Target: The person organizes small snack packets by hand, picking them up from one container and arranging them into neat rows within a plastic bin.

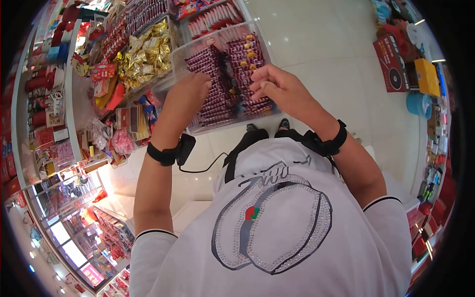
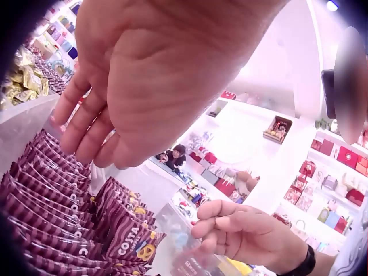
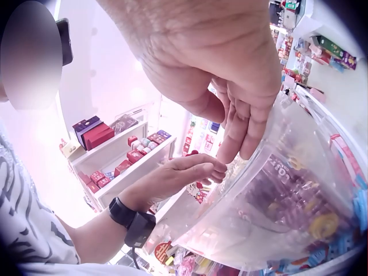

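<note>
A clear plastic bin (image 1: 269,54) holds two rows of maroon striped snack packets (image 1: 213,91), standing tightly on edge. Some carry a yellow pretzel picture and the word COSTA (image 2: 127,241). Over the bin's left side hovers my left hand (image 1: 188,96), fingers loosely bent and holding nothing. My right hand (image 1: 284,94) is above the right-hand row with relaxed fingers and nothing in its grasp. In the right wrist view its fingertips overlap the bin's rim (image 3: 261,152), and the left hand (image 3: 181,175) appears beyond it.
Gold-wrapped sweets (image 1: 148,52) fill a neighbouring bin at left, with red-and-white packets (image 1: 215,22) in another behind. Boxes and bagged goods (image 1: 131,123) sit lower left. Pale tiled floor (image 1: 316,44) extends to the right, toward shelves with a red box (image 1: 391,62) and a blue bucket (image 1: 418,105).
</note>
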Available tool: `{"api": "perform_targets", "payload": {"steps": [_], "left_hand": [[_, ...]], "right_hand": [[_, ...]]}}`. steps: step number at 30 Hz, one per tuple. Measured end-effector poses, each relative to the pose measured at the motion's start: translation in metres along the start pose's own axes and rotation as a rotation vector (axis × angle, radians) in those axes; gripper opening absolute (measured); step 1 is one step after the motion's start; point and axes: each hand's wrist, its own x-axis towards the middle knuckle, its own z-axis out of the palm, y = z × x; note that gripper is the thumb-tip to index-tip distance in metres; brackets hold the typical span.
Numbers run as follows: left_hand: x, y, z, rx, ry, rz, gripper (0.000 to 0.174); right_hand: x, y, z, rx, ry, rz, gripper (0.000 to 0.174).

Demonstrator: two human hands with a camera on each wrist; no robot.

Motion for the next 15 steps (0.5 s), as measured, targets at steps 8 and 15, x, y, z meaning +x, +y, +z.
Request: {"api": "perform_targets", "payload": {"steps": [8,15], "left_hand": [[-0.01,-0.006,0.042,0.05,-0.079,0.033,0.023],[-0.011,-0.002,0.041,0.071,-0.042,0.044,0.024]], "right_hand": [[-0.001,-0.002,-0.002,0.019,-0.016,0.006,0.022],[-0.001,0.001,-0.002,0.004,-0.017,-0.007,0.022]]}}
